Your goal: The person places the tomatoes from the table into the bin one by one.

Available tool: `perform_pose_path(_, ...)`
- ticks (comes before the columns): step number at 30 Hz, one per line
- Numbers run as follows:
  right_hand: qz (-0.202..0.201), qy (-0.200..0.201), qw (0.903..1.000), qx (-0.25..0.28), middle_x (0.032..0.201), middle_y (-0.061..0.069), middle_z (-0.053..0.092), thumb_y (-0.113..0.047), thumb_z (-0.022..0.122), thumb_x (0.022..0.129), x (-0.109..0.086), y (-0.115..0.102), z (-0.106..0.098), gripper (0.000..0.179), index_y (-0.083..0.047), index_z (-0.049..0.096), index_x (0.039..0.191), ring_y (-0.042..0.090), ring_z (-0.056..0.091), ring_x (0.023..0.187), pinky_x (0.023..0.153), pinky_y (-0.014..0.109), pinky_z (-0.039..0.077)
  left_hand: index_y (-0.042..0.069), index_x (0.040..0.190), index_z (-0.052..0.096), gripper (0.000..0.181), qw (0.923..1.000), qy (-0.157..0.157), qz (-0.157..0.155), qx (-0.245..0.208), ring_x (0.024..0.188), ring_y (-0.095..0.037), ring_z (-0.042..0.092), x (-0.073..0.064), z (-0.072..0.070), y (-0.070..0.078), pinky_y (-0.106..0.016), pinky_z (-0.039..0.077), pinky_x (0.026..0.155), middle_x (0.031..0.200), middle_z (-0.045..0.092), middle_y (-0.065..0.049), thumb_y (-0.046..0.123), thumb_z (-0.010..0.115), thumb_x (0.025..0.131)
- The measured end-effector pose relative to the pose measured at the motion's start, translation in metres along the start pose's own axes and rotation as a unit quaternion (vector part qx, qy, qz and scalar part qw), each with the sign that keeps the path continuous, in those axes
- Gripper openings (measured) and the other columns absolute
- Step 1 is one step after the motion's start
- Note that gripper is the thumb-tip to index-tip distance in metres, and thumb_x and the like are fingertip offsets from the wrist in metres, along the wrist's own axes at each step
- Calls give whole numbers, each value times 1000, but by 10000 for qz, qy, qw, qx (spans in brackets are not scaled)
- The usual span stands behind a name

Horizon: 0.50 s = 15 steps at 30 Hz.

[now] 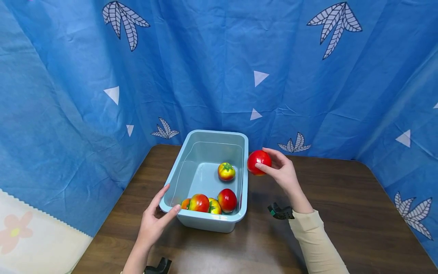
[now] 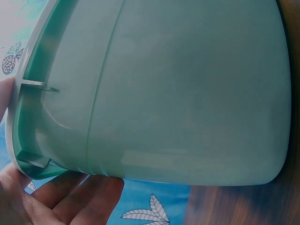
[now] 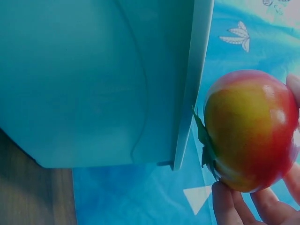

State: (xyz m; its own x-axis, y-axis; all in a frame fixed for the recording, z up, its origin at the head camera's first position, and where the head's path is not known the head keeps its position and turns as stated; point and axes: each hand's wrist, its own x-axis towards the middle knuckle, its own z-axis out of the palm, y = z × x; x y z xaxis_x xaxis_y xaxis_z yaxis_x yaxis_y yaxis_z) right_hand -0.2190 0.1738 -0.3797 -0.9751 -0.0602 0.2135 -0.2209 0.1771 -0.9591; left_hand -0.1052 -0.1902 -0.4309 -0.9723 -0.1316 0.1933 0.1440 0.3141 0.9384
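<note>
A light blue plastic bin (image 1: 219, 217) stands on the table with several shiny red-and-yellow tomatoes in it. One tomato (image 1: 226, 171) sits toward the middle with its green leaves up; a redder tomato (image 1: 227, 200) and others cluster at the near end, partly hidden by the front rim. My left hand (image 1: 154, 222) holds the bin's near left corner, thumb at the front rim and fingers along the left side. Just outside the right rim, at about its height, my right hand (image 1: 278, 169) grips another tomato (image 3: 251, 131), its green leaves toward the bin.
The brown wooden table (image 1: 342, 201) extends to the right of the bin. A blue patterned curtain (image 1: 212, 68) hangs behind and at both sides. Pale floral cloth (image 1: 37, 232) lies at the lower left. Each wrist wears a black strap mount (image 1: 281, 211).
</note>
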Motion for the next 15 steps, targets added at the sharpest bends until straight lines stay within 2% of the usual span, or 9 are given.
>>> perform_pose_path(15,-136,-227,9996,94,130,9,50,-19,78,78,-6,-13,12,62,-10,50,133,30,52,112,79,31,52,25,141,43,63,10000,45,25,40,112,-32,50,0,0,-1,-24,49,79,144,39,-10,20,71,84)
